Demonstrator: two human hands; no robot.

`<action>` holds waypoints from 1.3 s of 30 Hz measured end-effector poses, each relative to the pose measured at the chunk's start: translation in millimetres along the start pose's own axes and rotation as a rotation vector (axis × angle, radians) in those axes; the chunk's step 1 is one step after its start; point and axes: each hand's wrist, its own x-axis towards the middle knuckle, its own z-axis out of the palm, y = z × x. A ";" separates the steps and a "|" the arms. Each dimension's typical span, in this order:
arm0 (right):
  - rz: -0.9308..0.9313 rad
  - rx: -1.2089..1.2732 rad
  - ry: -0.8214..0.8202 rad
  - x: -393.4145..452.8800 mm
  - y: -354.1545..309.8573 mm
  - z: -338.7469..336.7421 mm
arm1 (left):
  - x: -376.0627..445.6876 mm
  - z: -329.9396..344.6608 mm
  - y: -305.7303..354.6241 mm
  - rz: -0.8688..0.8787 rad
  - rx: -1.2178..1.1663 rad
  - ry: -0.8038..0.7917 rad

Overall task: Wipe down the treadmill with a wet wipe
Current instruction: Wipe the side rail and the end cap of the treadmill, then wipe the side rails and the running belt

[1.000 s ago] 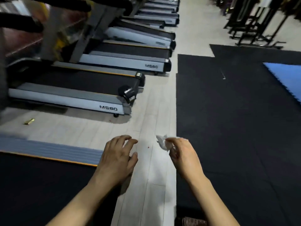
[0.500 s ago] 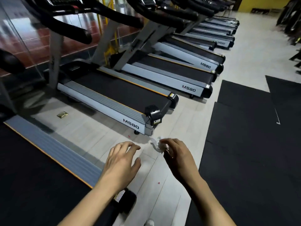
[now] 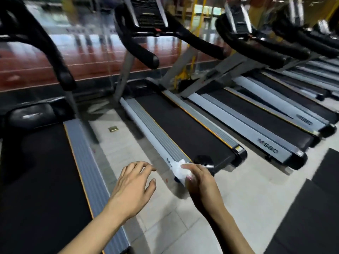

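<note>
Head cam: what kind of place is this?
Most likely a commercial gym's cardio area. A row of matching treadmills stands side by side, each with black handrails and a console, and dark rubber floor mats lie to the right.

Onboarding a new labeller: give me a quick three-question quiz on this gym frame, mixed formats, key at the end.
1. True or false: the left hand holds the wet wipe.
2. Multiple choice: the small brass-coloured object lies on
A. a treadmill belt
B. the pale floor between two treadmills
C. a black mat
3. Fill in: the right hand holds the wipe in front of the rear end of a treadmill's grey side ____.

Key:
1. False; the right hand pinches it, the left is empty with fingers spread.
2. B
3. rail
</note>
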 end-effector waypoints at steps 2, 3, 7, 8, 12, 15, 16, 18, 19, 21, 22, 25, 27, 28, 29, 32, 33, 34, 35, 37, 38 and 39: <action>-0.053 0.001 -0.062 41.1 15.4 -0.8 | 24.8 5.8 -0.1 -0.070 0.020 0.030; -0.075 0.003 -0.098 59.3 22.1 -1.5 | 36.4 8.3 0.4 -0.109 0.032 0.048; -0.170 0.052 -0.252 136.4 44.1 -0.1 | 72.8 15.4 5.7 -0.278 0.071 0.109; -0.191 0.062 -0.290 155.5 46.8 4.6 | 78.2 17.4 4.7 -0.320 0.082 0.125; -0.300 0.089 -0.390 214.5 43.8 34.3 | 91.1 19.1 -9.1 -0.468 0.134 0.156; -0.390 0.105 -0.468 256.6 36.9 65.6 | 105.1 18.1 -27.5 -0.573 0.183 0.218; -0.414 0.098 -0.499 271.1 33.0 77.2 | 110.9 17.6 -35.9 -0.603 0.192 0.232; -0.461 0.079 -0.544 299.0 22.6 99.9 | 124.5 17.5 -56.4 -0.663 0.199 0.252; -0.484 0.071 -0.560 313.2 16.4 110.5 | 132.5 16.4 -67.5 -0.693 0.199 0.259; -0.515 0.052 -0.598 341.9 2.8 130.6 | 148.8 13.8 -89.5 -0.764 0.186 0.258; -0.531 0.040 -0.622 356.2 -3.9 140.6 | 157.0 13.5 -101.0 -0.796 0.184 0.270; -0.593 0.016 -0.675 393.4 -21.8 166.2 | 175.6 13.2 -128.1 -0.855 0.182 0.296; -0.615 0.022 -0.678 417.0 -31.1 183.8 | 187.3 10.1 -147.3 -0.879 0.191 0.302; -0.616 0.029 -0.685 427.7 -33.8 194.3 | 191.9 8.1 -157.6 -0.890 0.186 0.302; -0.616 0.035 -0.699 435.6 -35.7 203.5 | 195.6 6.0 -166.4 -0.907 0.187 0.308; -0.652 0.047 -0.780 450.5 -42.4 230.2 | 200.7 -1.7 -185.7 -0.985 0.210 0.360; -0.671 0.042 -0.815 455.3 -47.1 241.8 | 199.9 -3.4 -191.3 -1.014 0.227 0.373; -0.691 0.040 -0.844 460.1 -52.0 254.2 | 198.3 -3.8 -197.1 -1.044 0.241 0.374; -0.717 0.038 -0.870 464.9 -57.0 267.5 | 196.1 -2.8 -203.5 -1.082 0.248 0.363; -0.773 0.037 -0.929 474.1 -67.7 294.1 | 192.7 1.7 -217.2 -1.184 0.237 0.344; -0.808 0.041 -0.962 478.7 -73.8 307.2 | 192.3 3.6 -223.4 -1.241 0.221 0.347; -0.847 0.046 -0.997 483.3 -80.0 320.5 | 192.4 6.0 -228.1 -1.295 0.212 0.351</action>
